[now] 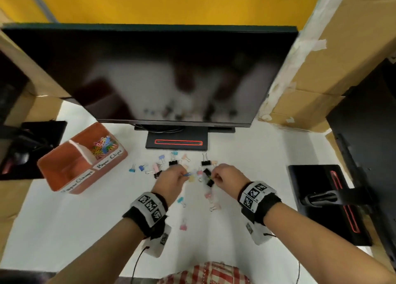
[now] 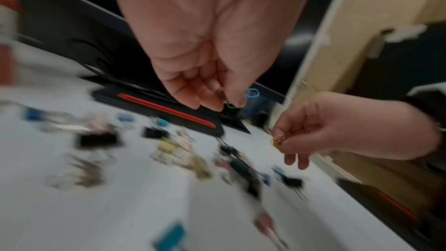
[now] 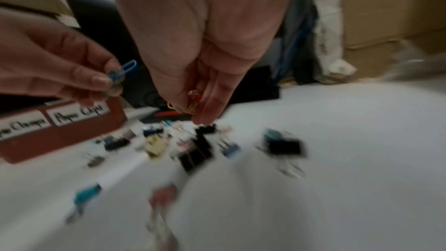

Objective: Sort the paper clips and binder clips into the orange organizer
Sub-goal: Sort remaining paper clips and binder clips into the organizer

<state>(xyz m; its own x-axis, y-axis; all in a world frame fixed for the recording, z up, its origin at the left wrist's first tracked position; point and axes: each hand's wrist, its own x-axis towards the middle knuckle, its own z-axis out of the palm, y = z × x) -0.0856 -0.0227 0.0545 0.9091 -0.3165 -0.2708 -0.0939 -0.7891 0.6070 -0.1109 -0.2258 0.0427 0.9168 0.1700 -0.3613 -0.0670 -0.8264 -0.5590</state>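
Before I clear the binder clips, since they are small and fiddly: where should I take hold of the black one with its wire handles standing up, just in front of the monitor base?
Pinch the raised wire handles of the black binder clip, coming straight down from above. They stand up off the white table, so fingertips can close on them more easily than on the low black body. The right hand looks nearest, though it already pinches paper clips.

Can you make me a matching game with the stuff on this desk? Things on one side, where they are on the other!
Things:
1. blue paper clip
2. yellow and orange paper clips
3. pile of colourful paper clips
4. black binder clips

Places:
A. lying on the white desk
B. inside the orange organizer
C. pinched in the right hand
D. pinched in the left hand

Pairs: 1-D, 2-C, 3-B, 4-A
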